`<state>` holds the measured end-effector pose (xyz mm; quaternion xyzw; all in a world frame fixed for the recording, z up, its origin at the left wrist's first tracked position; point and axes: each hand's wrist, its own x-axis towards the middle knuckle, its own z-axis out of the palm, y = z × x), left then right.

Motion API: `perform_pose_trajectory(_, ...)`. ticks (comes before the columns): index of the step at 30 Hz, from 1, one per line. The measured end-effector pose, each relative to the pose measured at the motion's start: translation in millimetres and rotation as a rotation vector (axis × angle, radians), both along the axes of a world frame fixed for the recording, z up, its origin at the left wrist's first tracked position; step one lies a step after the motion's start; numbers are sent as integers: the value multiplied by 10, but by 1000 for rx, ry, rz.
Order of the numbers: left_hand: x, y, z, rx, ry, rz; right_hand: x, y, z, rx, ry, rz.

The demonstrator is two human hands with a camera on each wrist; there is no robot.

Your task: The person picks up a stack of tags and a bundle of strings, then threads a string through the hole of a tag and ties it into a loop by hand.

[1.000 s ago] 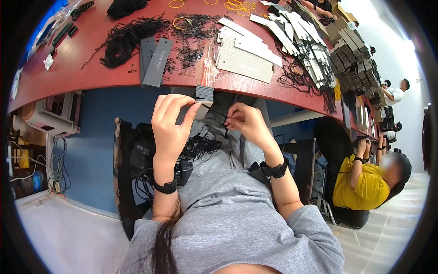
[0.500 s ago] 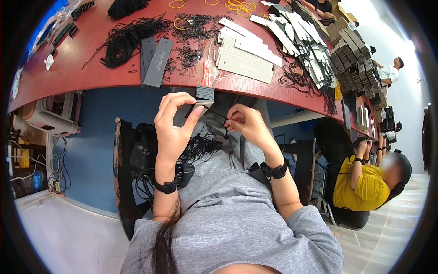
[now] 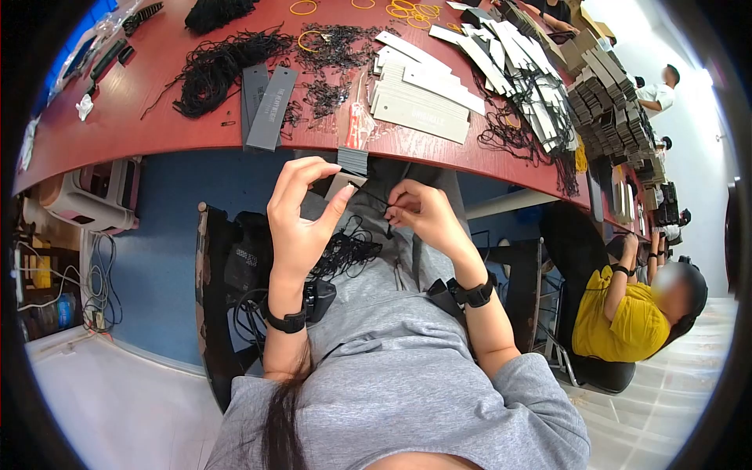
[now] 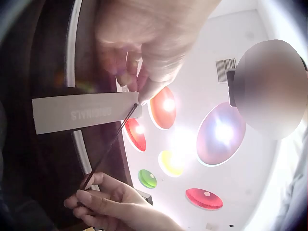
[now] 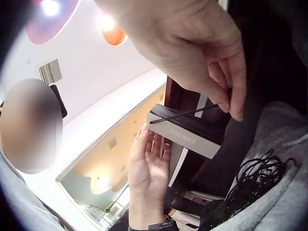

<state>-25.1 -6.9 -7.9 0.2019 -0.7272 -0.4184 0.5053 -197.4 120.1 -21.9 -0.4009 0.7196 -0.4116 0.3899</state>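
My left hand [image 3: 338,182] pinches one end of a grey paper tag [image 4: 82,113] between thumb and fingertips, just below the table edge. A thin black string [image 4: 108,144] runs from the tag's hole to my right hand [image 3: 394,205], which pinches it between thumb and finger. The right wrist view shows that string [image 5: 185,114] drawn taut from the tag [image 5: 187,132] to the right hand's fingertips [image 5: 226,103]. A tangle of black strings [image 3: 341,251] lies on my lap under both hands.
The red table [image 3: 117,133] holds piles of black strings [image 3: 219,66], dark grey tags [image 3: 270,106], light tag stacks [image 3: 423,98] and yellow rubber bands [image 3: 411,9]. A small tag stack [image 3: 352,159] sits at its front edge. A person in yellow [image 3: 619,317] sits at the right.
My left hand has sunk slightly and its index finger has arched up off the tag. The right hand keeps its pinch on the string. A person far right has walked further back.
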Motion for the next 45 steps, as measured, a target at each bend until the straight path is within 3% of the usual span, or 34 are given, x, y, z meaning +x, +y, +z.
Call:
perform_pose_trajectory(6,32,6,-43,-134,-62,30,4,-3,3,23,9,15)
perform_pose_trajectory(11,-1,73,-47,79,46,-27,11,2,-3,18,5,20)
perform_pose_trajectory(17,-28,13,-218,37,149,-78,25,1,7,-19,13,10)
perform_pose_trajectory(24,-19,-5,-183,11,94,-54,38,11,-7,-15,-8,42)
perform_pose_trajectory(26,-5,-6,-139,-158,-16,20,54,21,-8,-10,-29,64)
perform_pose_trajectory(33,76,-33,-71,-333,-45,-43,88,29,87,28,-73,307)
perform_pose_trajectory(35,144,7,0,-455,-359,-117,82,54,157,63,-111,341)
perform_pose_trajectory(36,166,37,38,-414,-486,-172,82,85,186,20,-238,389)
perform_pose_trajectory(38,162,111,66,-375,-493,-216,117,140,298,-95,-512,394)
perform_pose_trajectory(39,161,140,78,-336,-498,-262,137,127,378,-96,-514,394)
perform_pose_trajectory(42,131,126,21,-184,-462,-373,202,50,495,-264,-328,174)
perform_pose_trajectory(43,109,99,-44,-70,-432,-438,239,-14,500,-266,-326,172)
perform_pose_trajectory(45,108,49,-145,-18,-383,-419,308,-152,525,-220,-78,104)
